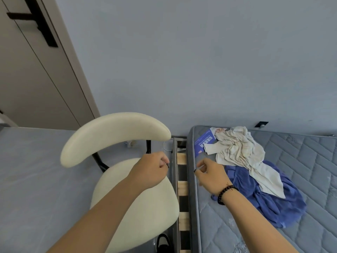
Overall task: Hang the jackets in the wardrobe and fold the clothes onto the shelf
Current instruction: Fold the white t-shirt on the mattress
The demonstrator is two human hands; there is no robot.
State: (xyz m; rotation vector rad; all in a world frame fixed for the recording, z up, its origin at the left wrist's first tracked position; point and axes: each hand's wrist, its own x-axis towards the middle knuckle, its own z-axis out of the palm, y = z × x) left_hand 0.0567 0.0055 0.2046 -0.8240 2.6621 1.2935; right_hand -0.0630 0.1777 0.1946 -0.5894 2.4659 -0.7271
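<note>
Head view: I see the left hand (152, 168) over the cream chair (127, 207) and the right hand (209, 175) at the mattress (300, 161) edge, both with fingers curled in, nothing visibly held. On the mattress a cream garment (242, 154) lies atop a blue one (269, 201), partly covering a blue booklet (203, 143); its print is too small to read.

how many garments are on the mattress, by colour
cream garment: 1
blue garment: 1
total: 2

Both lie crumpled on the mattress, the cream one partly over the blue one. Neither the left hand nor the right hand holds a garment.
</note>
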